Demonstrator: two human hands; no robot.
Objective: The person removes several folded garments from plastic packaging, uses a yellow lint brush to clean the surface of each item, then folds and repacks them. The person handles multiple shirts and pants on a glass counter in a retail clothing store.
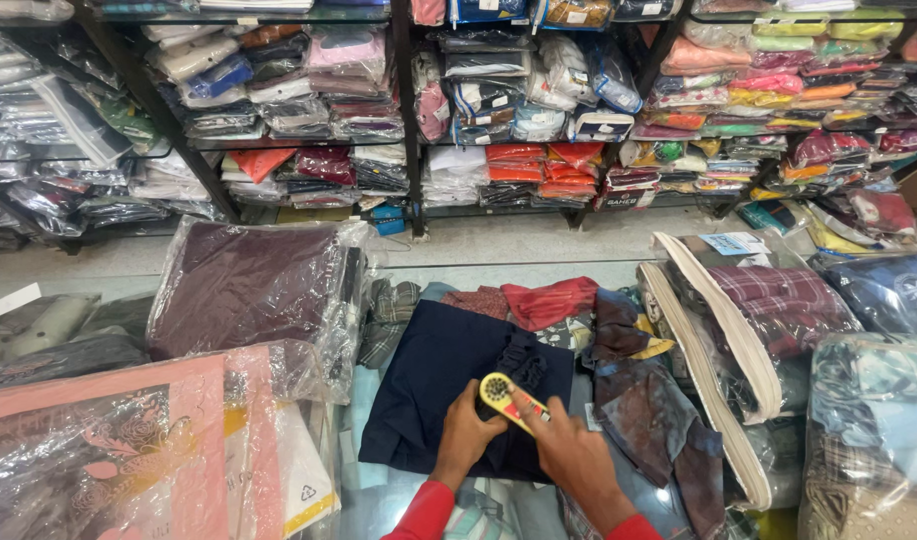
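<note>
both hands work the yellow tool (503, 396) over the navy garment (449, 390) at six o'clock, right hand (571, 448) gripping its handle, left hand (466, 432) curled bracing beside it; next likely needs steady strokes.

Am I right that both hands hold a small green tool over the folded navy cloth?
Not quite: the head view shows the small tool is yellow, not green. Both the left hand and the right hand do hold it over the folded navy cloth.

Navy folded garment (434, 385), yellow handheld tool (507, 398) (red markings), maroon bagged cloth (244, 285), pink floral packet (99, 440), red sleeves (424, 515).
</note>
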